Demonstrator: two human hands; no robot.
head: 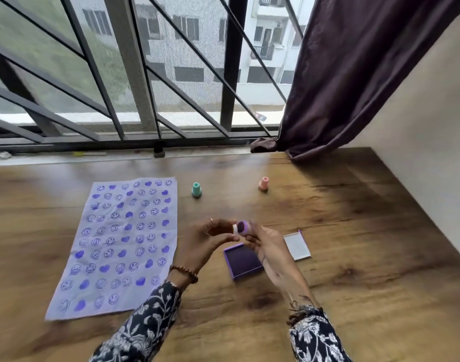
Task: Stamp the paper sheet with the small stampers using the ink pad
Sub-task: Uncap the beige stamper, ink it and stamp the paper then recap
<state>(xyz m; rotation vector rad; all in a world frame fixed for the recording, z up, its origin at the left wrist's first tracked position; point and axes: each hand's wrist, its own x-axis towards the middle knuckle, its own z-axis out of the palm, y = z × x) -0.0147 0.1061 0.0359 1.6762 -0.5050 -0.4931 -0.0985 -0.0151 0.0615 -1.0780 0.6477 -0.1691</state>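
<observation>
A pale paper sheet [119, 246] lies at the left of the wooden table, covered in purple smiley and heart stamps. Between both hands, above the open purple ink pad [243, 262], is a small purple stamper [241, 228] with its inked face turned toward me. My right hand [265, 246] grips its body. The fingertips of my left hand [210, 239] touch its left side. The picture is blurred there, so the exact grip of the left hand is unclear. A teal stamper [196, 189] and a pink stamper [263, 183] stand upright farther back.
The ink pad's lid [297, 245] lies just right of my right hand. A dark curtain [354, 74] hangs down onto the table's far right corner. A barred window [145, 74] runs along the far edge, and a wall borders the right side.
</observation>
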